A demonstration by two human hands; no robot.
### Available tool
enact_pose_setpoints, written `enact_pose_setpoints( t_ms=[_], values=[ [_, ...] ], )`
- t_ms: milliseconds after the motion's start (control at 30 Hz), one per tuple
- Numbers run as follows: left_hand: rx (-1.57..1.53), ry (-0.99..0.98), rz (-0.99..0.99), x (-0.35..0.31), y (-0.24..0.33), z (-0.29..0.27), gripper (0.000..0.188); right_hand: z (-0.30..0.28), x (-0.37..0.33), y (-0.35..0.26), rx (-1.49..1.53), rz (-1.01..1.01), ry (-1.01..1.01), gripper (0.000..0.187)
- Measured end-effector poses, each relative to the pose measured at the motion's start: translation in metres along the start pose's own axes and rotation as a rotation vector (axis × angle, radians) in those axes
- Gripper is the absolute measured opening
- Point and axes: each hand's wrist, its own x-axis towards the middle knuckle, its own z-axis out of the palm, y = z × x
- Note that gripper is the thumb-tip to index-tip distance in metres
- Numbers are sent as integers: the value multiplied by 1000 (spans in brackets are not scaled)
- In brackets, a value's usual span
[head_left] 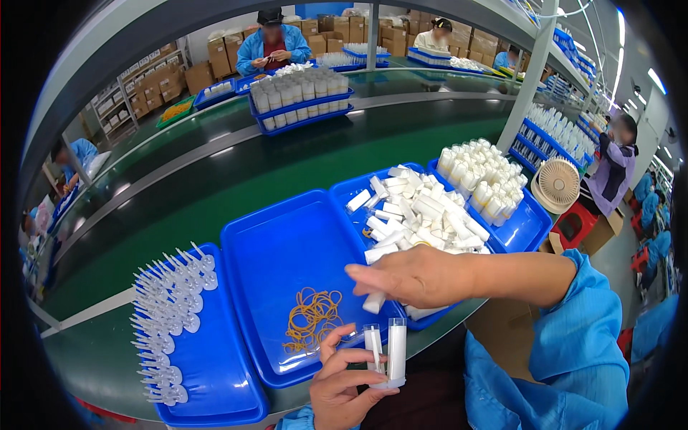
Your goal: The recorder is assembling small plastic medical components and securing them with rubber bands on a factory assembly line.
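Near the lower edge, my left hand [347, 390] pinches a pair of clear tubes [397, 351] by their white base. Both tubes stand upright, each with a white piece inside. Just above them is my right hand [416, 276], its fingers closed around a short white piece [373, 302] that pokes out below. It hangs over the front of a blue tray [344, 195] heaped with loose white pieces [428, 208]. Tan rubber bands [312, 319] lie in a loose pile in the blue tray [276, 229] left of it.
Clear plastic parts with thin stems [170, 322] line the leftmost tray [215, 358]. Filled tubes [484, 175] stand crowded in the right tray. A green conveyor belt [208, 193] runs behind, past a metal post [527, 93]. A fan [557, 183] and co-workers are farther off.
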Motion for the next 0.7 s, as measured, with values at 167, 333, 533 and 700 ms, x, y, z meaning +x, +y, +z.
enact_pose_setpoints(
  t_ms=[167,333,533,700],
  values=[
    [27,-25,6,1,1,0,19,10,-2,0,14,-169,136,35],
    [29,-19,-14,-1,2,-2,19,8,-1,0,-61,-166,134,31],
    [15,-17,-37,-4,1,-2,20,1,-2,-5,-131,-111,67,37],
    [19,-30,-33,-3,0,-5,21,6,-3,-3,-63,-112,81,37]
  ],
)
